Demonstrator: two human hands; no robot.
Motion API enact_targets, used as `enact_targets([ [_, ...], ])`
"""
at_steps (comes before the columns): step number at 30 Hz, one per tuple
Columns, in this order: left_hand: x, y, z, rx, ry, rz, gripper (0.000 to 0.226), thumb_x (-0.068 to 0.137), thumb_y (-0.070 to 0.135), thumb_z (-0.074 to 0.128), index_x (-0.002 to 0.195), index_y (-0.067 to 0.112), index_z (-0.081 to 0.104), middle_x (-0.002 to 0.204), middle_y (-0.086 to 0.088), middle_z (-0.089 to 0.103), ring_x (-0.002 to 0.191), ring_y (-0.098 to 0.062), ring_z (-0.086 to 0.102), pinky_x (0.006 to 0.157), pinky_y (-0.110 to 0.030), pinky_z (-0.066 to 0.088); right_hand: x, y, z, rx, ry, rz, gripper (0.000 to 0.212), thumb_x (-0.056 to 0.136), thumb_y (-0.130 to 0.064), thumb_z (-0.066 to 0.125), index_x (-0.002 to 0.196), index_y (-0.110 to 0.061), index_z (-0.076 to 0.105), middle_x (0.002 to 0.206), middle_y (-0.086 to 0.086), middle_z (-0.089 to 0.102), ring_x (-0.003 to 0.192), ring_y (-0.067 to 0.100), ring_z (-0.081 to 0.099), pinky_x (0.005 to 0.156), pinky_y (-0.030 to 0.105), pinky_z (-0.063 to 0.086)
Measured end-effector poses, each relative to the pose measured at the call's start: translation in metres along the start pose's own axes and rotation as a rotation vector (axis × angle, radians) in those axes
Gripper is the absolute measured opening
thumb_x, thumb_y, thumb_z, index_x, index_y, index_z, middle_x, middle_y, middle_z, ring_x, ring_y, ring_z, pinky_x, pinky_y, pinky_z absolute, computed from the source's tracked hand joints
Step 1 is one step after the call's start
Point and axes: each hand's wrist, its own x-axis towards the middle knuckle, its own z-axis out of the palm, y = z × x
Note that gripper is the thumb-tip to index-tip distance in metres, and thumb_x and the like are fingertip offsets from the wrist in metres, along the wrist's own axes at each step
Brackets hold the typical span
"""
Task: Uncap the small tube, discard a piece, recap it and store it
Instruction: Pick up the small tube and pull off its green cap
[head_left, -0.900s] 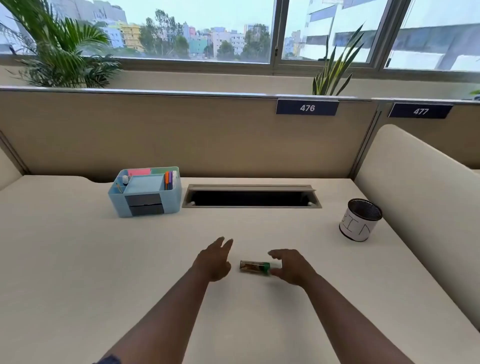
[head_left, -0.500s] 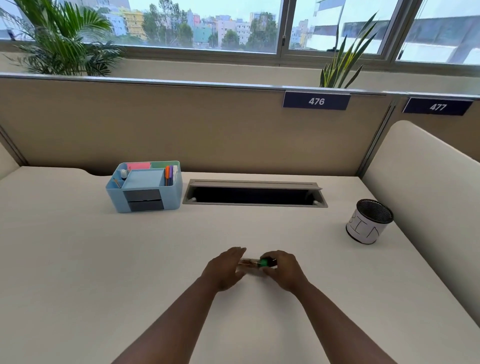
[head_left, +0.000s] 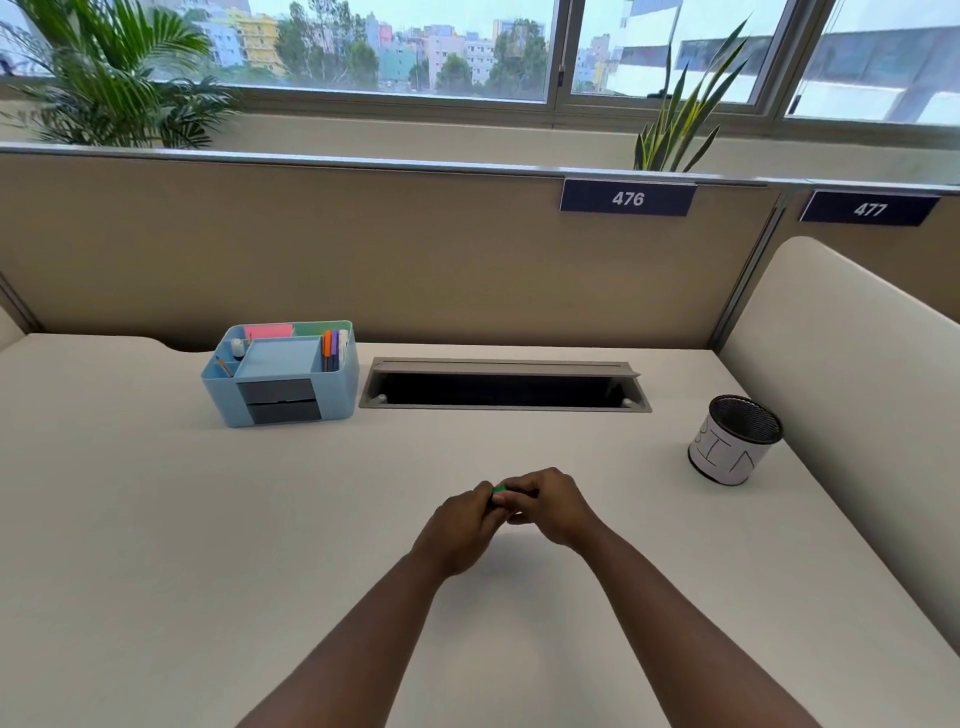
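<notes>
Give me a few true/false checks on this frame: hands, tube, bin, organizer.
1. Both hands, left hand and right hand, close around the small tube. True.
2. The tube's visible green cap end lies loose on the desk. False: it sits between the fingers.
3. The mesh bin stands right of the hands. True.
4. The blue organizer lies tipped over. False: it stands upright, pens in it.

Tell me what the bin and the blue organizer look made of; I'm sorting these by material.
Bin: likely black metal mesh, since the rim and inside show a fine grid; a white, paper-like wrap with hand-drawn letters covers the outside. Organizer: probably moulded plastic, matte pale blue with smooth rounded corners and two grey drawer fronts.
</notes>
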Motion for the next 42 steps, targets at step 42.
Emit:
enact_targets([
  [42, -0.002, -0.017, -0.003, -0.203, 0.239, -0.124, 0.02, 0.081, 0.02, 0.067, 0.1, 0.014, 0.065, 0.094, 0.002, 0.063, 0.083, -0.014, 0.054, 0.076, -0.023, 0.04, -0.034, 0.067, 0.005, -0.203, 0.26, 0.024, 0.025, 0.077, -0.011, 0.068, 0.102, -0.011, 0.067, 0.093, 0.0, 0.05, 0.075, -0.001, 0.05, 0.069, -0.003, 0.036],
])
